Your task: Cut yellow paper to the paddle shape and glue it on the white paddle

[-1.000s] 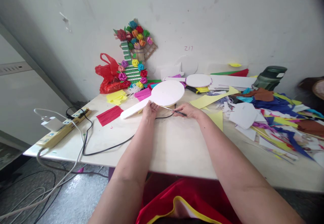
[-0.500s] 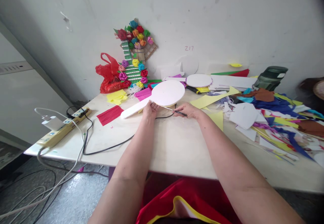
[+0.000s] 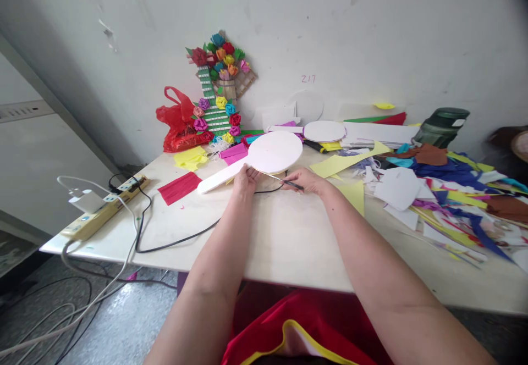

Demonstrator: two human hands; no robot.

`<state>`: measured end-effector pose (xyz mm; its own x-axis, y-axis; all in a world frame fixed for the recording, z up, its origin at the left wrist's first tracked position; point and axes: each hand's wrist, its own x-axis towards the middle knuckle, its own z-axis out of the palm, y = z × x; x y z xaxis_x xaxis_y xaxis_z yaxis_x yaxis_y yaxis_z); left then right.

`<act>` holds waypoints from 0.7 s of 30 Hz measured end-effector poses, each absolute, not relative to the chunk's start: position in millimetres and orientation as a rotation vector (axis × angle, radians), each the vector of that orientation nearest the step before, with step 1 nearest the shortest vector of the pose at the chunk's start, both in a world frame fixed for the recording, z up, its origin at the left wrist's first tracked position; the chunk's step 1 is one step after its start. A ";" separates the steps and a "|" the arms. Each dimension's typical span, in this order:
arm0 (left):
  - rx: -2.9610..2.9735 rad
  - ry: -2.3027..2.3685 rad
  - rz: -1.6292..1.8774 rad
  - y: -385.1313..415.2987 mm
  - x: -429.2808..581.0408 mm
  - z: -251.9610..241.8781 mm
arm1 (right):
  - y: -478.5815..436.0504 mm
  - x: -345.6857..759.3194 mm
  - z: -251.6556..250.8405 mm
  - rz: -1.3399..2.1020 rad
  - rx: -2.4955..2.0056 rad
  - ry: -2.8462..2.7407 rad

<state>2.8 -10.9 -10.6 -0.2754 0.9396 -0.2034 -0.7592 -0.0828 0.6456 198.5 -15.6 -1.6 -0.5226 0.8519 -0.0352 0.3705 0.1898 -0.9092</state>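
A white paddle-shaped cutout [image 3: 274,151], with a round head and a long strip handle [image 3: 223,176], is raised slightly off the table. My left hand [image 3: 246,180] grips its near edge where the strip meets the round head, fingers partly hidden underneath. My right hand [image 3: 306,182] is closed around a slim tool with a black handle [image 3: 293,185]. The tool's thin pale shaft [image 3: 272,176] points left along the cutout's lower rim. I cannot make out its exact kind. A black cord [image 3: 181,243] runs over the table and passes close to both hands.
A cream power strip [image 3: 105,205] with a white charger lies on the left. Red paper [image 3: 179,188] is nearby. Paper-flower decorations [image 3: 218,101] and a red bag [image 3: 177,123] stand behind. Paper scraps [image 3: 457,200] and a dark green bottle [image 3: 441,127] are on the right.
The cutout has shifted very slightly to the right. The tool in my right hand has moved a touch to the left; both hands keep their grip.
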 end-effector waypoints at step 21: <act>0.294 0.783 1.689 -11.9 2.8 -10.2 | -20.4 196.7 5.5 1.213 -1.201 -2.008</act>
<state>2.8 -11.9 -10.2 -0.2765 0.9372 -0.2124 -0.7678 -0.0826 0.6353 196.7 -20.4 5.5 -0.4851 0.8741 -0.0237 0.4277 0.2135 -0.8783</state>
